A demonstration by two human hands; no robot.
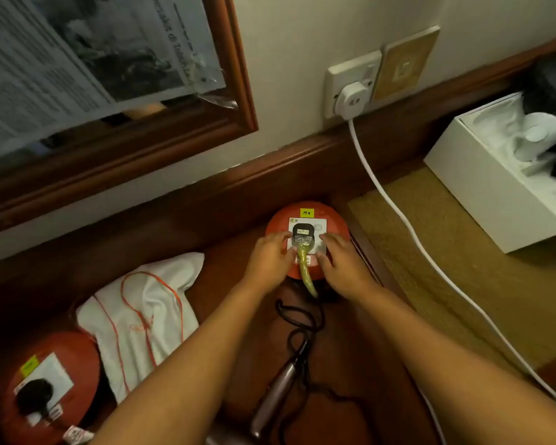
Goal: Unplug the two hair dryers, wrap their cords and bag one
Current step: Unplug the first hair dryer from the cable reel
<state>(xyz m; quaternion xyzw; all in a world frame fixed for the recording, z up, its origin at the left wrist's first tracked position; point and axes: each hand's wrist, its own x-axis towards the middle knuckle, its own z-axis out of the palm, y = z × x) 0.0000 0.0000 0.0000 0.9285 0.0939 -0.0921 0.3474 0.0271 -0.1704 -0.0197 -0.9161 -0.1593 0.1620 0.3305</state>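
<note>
Left hand (270,255) and right hand (341,261), fingers extended, press the red socket base (276,226) either side of the black plug (303,234).

two red socket domes (305,220) (77,364), two black plugs (303,232) (34,395), one white plug (353,97), one white bag (145,316), one hair dryer (276,396).

Warm, dim indoor light is covering the scene. The mirror (77,75) at 10 o'clock is looking blurred, glare is whitening the box (495,187) at 3 o'clock, and wide-angle distortion is bending the edges.
</note>
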